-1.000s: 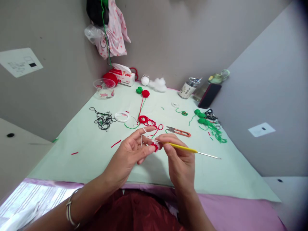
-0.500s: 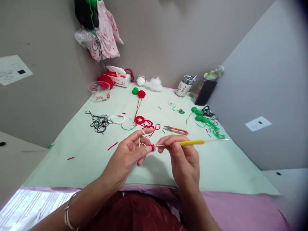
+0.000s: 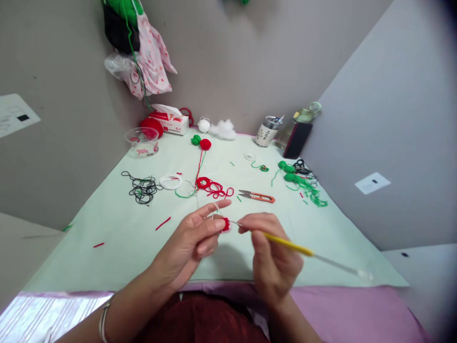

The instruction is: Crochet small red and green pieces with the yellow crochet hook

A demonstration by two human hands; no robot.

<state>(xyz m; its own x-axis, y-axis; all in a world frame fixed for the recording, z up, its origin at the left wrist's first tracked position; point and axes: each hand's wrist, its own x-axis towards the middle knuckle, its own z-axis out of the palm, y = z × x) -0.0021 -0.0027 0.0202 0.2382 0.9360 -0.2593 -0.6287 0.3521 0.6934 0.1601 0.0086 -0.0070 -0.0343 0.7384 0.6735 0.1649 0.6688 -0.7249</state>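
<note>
Between the thumb and fingers of my left hand (image 3: 202, 231) is a small red and white crochet piece (image 3: 225, 225). White yarn (image 3: 216, 207) runs over the raised index finger of that hand. My right hand (image 3: 273, 252) is closed round a crochet hook (image 3: 289, 244) with a yellow grip. The hook's thin metal tip reaches the right edge of the piece; whether it sits inside a stitch I cannot tell. The hook's other end, a thin shaft with a pale tip, points to the lower right.
Beyond my hands lie orange thread snips (image 3: 257, 196), loose red yarn (image 3: 214, 186), a tangle of black yarn (image 3: 141, 187) and green yarn pieces (image 3: 310, 186). Along the back stand a clear tub (image 3: 143, 143), a tissue box (image 3: 171, 121), a pen tin (image 3: 267, 132) and a phone (image 3: 298, 140).
The hook's rear end has swung down and to the right as my right hand turned. More of the red and white piece shows. The whole view has shifted slightly.
</note>
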